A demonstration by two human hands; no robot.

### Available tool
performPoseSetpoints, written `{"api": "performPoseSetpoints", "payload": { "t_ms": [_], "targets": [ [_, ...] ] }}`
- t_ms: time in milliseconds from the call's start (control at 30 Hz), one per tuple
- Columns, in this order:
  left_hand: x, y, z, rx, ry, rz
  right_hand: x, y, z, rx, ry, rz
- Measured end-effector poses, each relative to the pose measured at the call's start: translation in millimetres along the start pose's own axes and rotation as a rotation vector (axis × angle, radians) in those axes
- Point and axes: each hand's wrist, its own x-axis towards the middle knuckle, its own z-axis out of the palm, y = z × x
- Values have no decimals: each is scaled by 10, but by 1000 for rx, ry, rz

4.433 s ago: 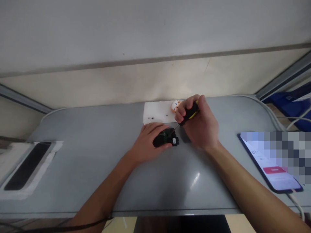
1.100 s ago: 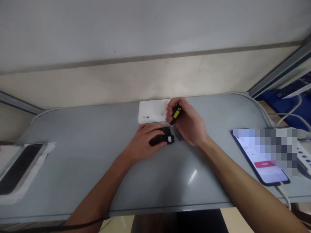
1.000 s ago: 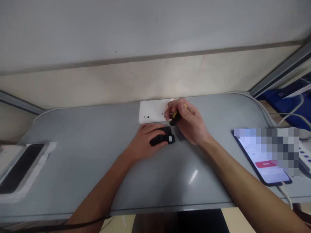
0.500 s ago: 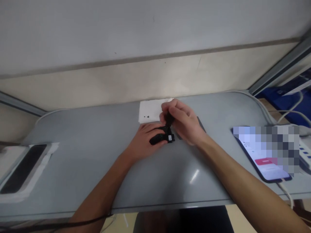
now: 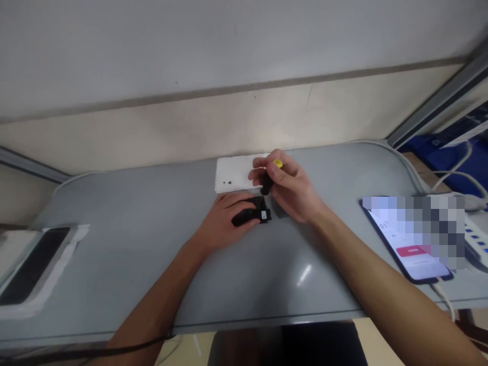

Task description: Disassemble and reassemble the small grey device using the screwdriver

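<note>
A small black device (image 5: 251,216) lies on the grey table (image 5: 152,244) near its middle. My left hand (image 5: 223,223) rests over it and grips it, fingers curled along its top. My right hand (image 5: 290,190) is closed round a black and yellow screwdriver (image 5: 269,178), held nearly upright with its tip down at the device's far right end. Just behind the hands lies a white paper sheet (image 5: 232,173) with a few tiny dark screws (image 5: 227,182) on it.
A lit phone (image 5: 407,241) with a cable lies at the right. A dark phone (image 5: 30,267) on white wrapping sits at the far left. White cables (image 5: 419,175) and blue things (image 5: 446,157) crowd the right edge. A wall rises behind the table.
The right hand has turned the screwdriver more upright over the device's end, the yellow cap showing again at the top. The left hand and device have stayed put. The view drifted a little.
</note>
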Motion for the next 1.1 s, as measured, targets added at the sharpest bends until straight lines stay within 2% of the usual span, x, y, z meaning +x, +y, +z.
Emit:
{"api": "performPoseSetpoints", "payload": {
  "t_ms": [233,400,700,967,1100],
  "targets": [
    [-3,-16,-3,10,-3,15,64,87,-21,-103,110,-99],
    [-4,-7,-1,18,6,7,77,23,-21,19,61,-27],
    [-4,-19,8,33,38,54,42,27,-71,-115,122,-88],
    [-2,-23,13,59,40,61,28,-2,-13,20,34,-75],
    [0,-19,12,42,43,75,19,18,-44,-42,16,-60]
  ]
}}
